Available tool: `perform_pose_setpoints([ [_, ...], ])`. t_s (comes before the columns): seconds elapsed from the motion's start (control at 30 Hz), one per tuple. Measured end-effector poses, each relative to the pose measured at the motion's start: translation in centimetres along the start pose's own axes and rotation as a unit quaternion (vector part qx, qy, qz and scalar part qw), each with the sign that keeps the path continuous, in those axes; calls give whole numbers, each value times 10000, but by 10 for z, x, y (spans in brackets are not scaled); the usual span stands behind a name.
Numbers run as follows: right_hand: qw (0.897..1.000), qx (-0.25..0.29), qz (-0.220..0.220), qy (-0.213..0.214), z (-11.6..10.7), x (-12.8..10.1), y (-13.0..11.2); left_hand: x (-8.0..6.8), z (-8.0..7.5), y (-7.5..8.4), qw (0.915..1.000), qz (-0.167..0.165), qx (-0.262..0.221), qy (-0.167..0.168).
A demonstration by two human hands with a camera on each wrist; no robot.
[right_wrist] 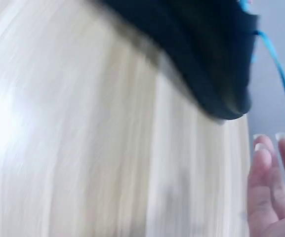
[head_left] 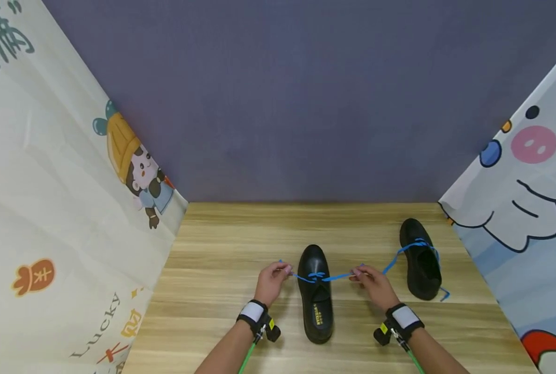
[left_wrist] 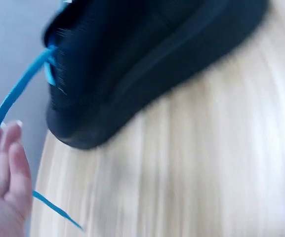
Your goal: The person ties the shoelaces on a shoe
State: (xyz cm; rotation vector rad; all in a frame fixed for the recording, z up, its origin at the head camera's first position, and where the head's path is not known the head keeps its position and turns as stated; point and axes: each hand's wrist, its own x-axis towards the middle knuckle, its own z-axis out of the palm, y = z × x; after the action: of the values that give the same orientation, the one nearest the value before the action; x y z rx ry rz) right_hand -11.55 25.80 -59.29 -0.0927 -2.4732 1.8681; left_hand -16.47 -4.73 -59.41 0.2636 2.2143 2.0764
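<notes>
A black shoe (head_left: 316, 293) sits at table (head_left: 212, 291) centre. Left hand (head_left: 271, 280) at nine o'clock and right hand (head_left: 374, 283) at three o'clock each pinch its blue lace (head_left: 336, 277). A second shoe (head_left: 420, 259), draped with lace, lies at two o'clock.

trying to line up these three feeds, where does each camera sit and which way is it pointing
Head: worn on the head, looking forward and down at the wooden table; shows both forearms, left hand and right hand pinching the blue lace of the near black shoe.
Left wrist: low beside that shoe, blurred; the left hand's fingers show.
Right wrist: low on the opposite side, blurred; the right hand's fingers show.
Shared: all three show the shoe, lace and table.
</notes>
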Motion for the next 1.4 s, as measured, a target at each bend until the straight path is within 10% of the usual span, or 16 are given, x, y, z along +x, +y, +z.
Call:
perform_pose_setpoints([
  [0.17, 9871, 1509, -535, 47, 4, 6, -7, 8, 6, 7, 9867, 33, -1621, -61],
  [0.43, 9515, 2923, -894, -356, 13, 17, -17, 20, 15, 22, 9771, -154, -2112, -223],
  [0.93, 9960, 720, -143, -516, 39, 21, -45, 26, 37, 52, 9857, -388, -1636, -134],
  [1.17, 9862, -73, -671, -1510, 51, 19, -40, 28, 50, 69, 9911, -224, -1308, 95],
  [1.4, 9832, 617, -578, -1617, 64, 18, -47, 27, 61, 64, 9981, 11, -515, -348],
])
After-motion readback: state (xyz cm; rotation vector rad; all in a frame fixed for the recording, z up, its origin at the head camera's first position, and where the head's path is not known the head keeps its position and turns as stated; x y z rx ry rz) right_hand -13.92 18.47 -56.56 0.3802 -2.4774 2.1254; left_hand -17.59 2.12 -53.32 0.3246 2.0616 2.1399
